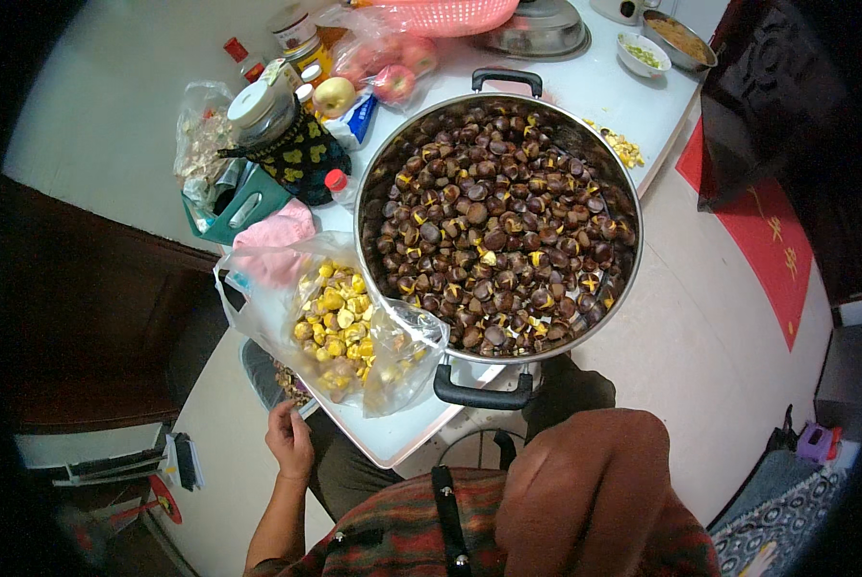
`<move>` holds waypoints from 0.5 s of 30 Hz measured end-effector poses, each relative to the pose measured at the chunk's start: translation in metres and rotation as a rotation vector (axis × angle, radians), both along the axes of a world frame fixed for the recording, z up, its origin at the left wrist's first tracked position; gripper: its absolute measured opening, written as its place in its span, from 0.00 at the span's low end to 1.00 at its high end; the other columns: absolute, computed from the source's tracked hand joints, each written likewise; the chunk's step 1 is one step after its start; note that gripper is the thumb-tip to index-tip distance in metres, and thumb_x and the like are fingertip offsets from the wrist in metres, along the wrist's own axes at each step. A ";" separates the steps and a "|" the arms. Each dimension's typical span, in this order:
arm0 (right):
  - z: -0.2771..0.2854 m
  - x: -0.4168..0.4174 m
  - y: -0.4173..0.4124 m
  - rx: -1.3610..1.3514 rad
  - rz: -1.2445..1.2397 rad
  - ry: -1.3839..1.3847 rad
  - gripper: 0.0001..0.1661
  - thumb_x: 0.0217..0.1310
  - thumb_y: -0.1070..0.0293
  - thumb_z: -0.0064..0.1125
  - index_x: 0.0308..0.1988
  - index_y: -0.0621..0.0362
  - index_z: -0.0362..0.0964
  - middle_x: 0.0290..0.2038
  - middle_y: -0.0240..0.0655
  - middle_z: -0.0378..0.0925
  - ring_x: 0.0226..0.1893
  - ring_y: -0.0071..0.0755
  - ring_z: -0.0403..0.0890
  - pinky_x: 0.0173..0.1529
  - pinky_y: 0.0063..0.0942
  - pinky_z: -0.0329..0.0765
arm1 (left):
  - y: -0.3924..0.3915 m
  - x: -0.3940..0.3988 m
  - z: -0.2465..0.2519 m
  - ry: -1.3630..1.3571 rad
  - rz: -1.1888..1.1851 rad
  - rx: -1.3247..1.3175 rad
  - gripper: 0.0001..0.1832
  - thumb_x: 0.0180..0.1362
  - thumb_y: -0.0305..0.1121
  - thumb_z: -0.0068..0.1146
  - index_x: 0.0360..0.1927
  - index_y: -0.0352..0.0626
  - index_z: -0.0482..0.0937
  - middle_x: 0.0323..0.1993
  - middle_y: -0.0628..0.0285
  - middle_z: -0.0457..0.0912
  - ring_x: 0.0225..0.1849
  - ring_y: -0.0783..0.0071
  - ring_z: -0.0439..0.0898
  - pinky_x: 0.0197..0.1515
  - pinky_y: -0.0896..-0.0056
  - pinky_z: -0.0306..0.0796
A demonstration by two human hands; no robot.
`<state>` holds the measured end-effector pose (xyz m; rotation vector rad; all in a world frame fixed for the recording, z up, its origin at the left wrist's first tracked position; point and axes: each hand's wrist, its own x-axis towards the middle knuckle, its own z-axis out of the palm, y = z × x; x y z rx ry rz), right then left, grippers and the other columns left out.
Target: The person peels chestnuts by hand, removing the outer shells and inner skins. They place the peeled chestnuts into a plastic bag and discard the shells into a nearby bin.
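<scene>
My left hand [289, 441] hangs at the lower left, fingers curled, beside a bin [258, 368] holding shell scraps. Whether anything is inside its fingers is hidden. A large reddish-brown shape at the lower middle appears to be my right hand [582, 483], raised close to the camera; its fingertips and anything in them cannot be made out. Before me a wide steel pot [634, 216] with black handles holds many brown chestnuts [489, 216], several split to show yellow flesh. Left of it, a clear plastic bag [395, 368] contains peeled yellow chestnuts [337, 310].
The white table [395, 440] also bears bagged apples [395, 81], a pink basket [453, 16], a steel lid [539, 32], a white bowl [643, 55], a covered jar [287, 137], a green basket [229, 216] and a pink cloth [278, 241]. Yellow crumbs [622, 149] lie right of the pot.
</scene>
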<state>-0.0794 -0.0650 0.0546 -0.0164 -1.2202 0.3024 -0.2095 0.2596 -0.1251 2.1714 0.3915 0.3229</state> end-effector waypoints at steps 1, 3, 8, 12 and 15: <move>0.002 0.002 -0.002 -0.001 -0.015 -0.003 0.18 0.52 0.77 0.56 0.43 0.77 0.65 0.36 0.57 0.71 0.28 0.49 0.78 0.27 0.33 0.75 | -0.003 0.002 0.003 -0.019 0.007 -0.027 0.08 0.58 0.25 0.45 0.41 0.37 0.70 0.20 0.69 0.69 0.17 0.85 0.65 0.20 0.84 0.61; 0.006 0.001 -0.005 -0.008 -0.044 0.003 0.18 0.52 0.77 0.56 0.43 0.77 0.65 0.35 0.57 0.71 0.28 0.49 0.78 0.26 0.32 0.75 | -0.011 0.002 0.009 -0.056 0.029 -0.082 0.08 0.57 0.25 0.46 0.41 0.36 0.69 0.20 0.69 0.69 0.17 0.85 0.65 0.19 0.84 0.60; -0.002 -0.013 -0.004 0.040 0.085 -0.050 0.18 0.53 0.75 0.55 0.43 0.76 0.64 0.35 0.56 0.71 0.27 0.48 0.77 0.25 0.33 0.74 | -0.063 0.016 0.059 -0.097 0.008 -0.378 0.07 0.58 0.26 0.46 0.38 0.36 0.69 0.17 0.69 0.68 0.16 0.84 0.66 0.19 0.83 0.62; 0.000 -0.016 -0.010 0.045 0.130 -0.018 0.18 0.54 0.76 0.54 0.44 0.75 0.63 0.36 0.58 0.71 0.29 0.51 0.76 0.25 0.35 0.72 | -0.112 0.034 0.115 -0.154 -0.126 -0.550 0.10 0.56 0.33 0.50 0.35 0.36 0.68 0.15 0.66 0.68 0.11 0.83 0.63 0.13 0.83 0.58; 0.002 -0.014 -0.011 0.066 0.120 -0.056 0.18 0.54 0.76 0.54 0.44 0.76 0.63 0.36 0.59 0.70 0.30 0.52 0.76 0.26 0.36 0.73 | -0.140 0.050 0.143 -0.042 -0.303 -0.714 0.11 0.56 0.34 0.50 0.36 0.36 0.68 0.14 0.63 0.69 0.09 0.81 0.62 0.11 0.81 0.58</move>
